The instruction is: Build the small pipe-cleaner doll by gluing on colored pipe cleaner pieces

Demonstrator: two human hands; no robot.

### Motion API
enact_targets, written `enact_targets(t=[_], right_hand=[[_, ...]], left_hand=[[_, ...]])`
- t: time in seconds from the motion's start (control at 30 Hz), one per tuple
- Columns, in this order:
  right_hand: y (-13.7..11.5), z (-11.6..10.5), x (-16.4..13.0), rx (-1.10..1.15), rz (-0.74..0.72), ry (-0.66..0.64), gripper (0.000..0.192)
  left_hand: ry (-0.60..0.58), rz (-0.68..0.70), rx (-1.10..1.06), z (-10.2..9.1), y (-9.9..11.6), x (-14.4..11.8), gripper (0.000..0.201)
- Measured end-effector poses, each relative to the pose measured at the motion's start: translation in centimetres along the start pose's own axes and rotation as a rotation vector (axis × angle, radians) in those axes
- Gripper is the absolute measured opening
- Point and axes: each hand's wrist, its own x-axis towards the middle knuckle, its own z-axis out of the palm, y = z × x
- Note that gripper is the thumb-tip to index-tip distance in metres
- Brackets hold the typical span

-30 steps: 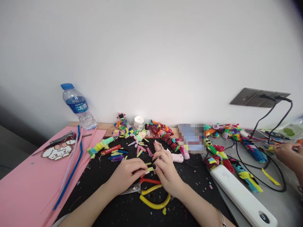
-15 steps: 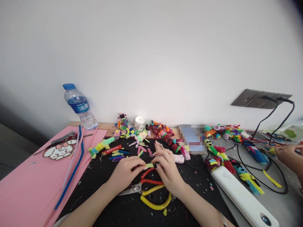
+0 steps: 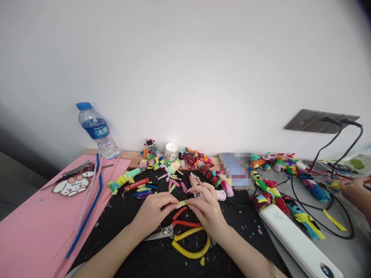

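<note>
Between my two hands is a short piece of yellow-green pipe cleaner (image 3: 182,203). My left hand (image 3: 155,210) pinches its left end between thumb and fingers. On the other end, the fingertips of my right hand (image 3: 207,206) are closed. Just below my fingers lie scissors (image 3: 189,236) with red and yellow handles, blades pointing left. Beyond my hands are short cut pipe cleaners (image 3: 145,191) in blue, purple and yellow. Pink pieces (image 3: 184,187) lie close to my right fingers. A pale pink tool (image 3: 220,195) is partly hidden behind my right hand.
A water bottle (image 3: 97,129) leans on the wall at left, behind pink sheets (image 3: 26,216) with long pipe cleaners (image 3: 87,216). Finished pipe-cleaner figures (image 3: 199,166) line the back. At right are a white device (image 3: 298,239), black cables (image 3: 352,216) and another person's hand (image 3: 356,193).
My right fingers have shifted slightly on the yellow-green pipe cleaner, and less of it shows between my hands. My left hand stays almost still.
</note>
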Motion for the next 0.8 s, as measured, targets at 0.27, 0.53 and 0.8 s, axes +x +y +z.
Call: enact_targets(t=[0.27, 0.53, 0.8], right_hand=[[0.01, -0.11, 0.15, 0.021, -0.024, 0.004, 0.015], [0.08, -0.10, 0.19, 0.035, 0.013, -0.009, 0.017], [0.16, -0.08, 0.29, 0.039, 0.038, 0.002, 0.016]], left_hand=[[0.008, 0.036, -0.027, -0.03, -0.02, 0.11, 0.016], [0.012, 0.020, -0.006, -0.12, -0.23, 0.11, 0.014], [0.007, 0.065, 0.006, -0.30, -0.70, -0.12, 0.019]])
